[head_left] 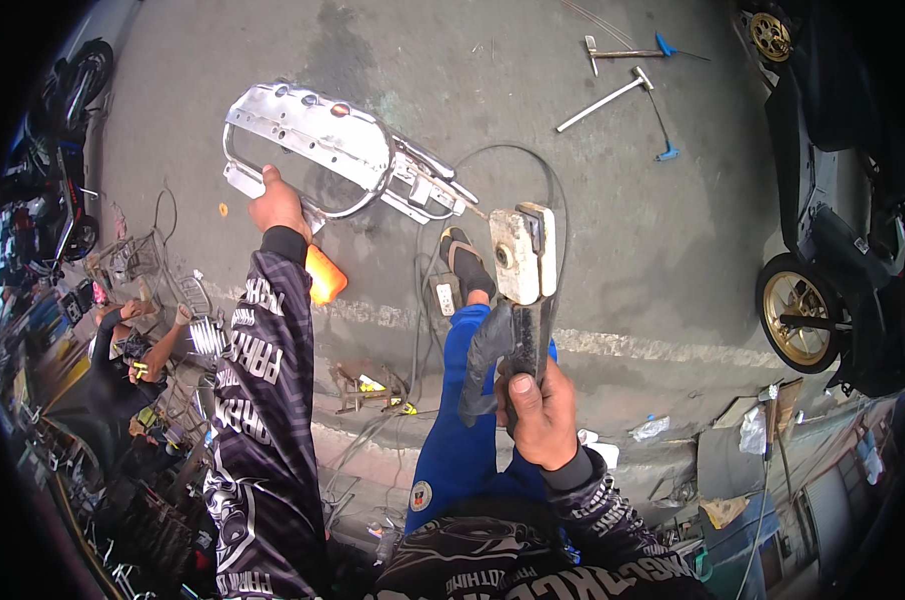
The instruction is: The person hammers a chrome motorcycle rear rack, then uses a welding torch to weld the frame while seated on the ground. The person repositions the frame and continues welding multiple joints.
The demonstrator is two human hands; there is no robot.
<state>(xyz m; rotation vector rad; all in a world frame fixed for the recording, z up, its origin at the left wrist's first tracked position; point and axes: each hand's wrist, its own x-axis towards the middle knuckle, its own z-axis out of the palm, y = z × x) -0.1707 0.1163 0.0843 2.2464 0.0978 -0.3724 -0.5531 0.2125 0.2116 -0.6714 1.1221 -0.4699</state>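
Note:
My left hand (278, 208) is closed on the lower edge of a silver metal bracket (318, 130). This bracket has a flat drilled plate, a curved bar loop and a narrow end with rods pointing right. In front of my body, my right hand (545, 415) wraps round the black handle of a welding electrode holder (518, 255) with worn white jaws. A thin welding rod (479, 211) runs from the jaws toward the bracket's narrow end; whether its tip touches cannot be made out. An orange plastic object (326, 275) lies below my left wrist.
T-shaped metal tools (605, 101) with blue handles lie on the concrete at the far right. A dark scooter (813, 250) stands right, motorcycles (73, 190) left. A power outlet box (445, 297) and cables lie near my foot. Another person (123, 355) sits among clutter at left.

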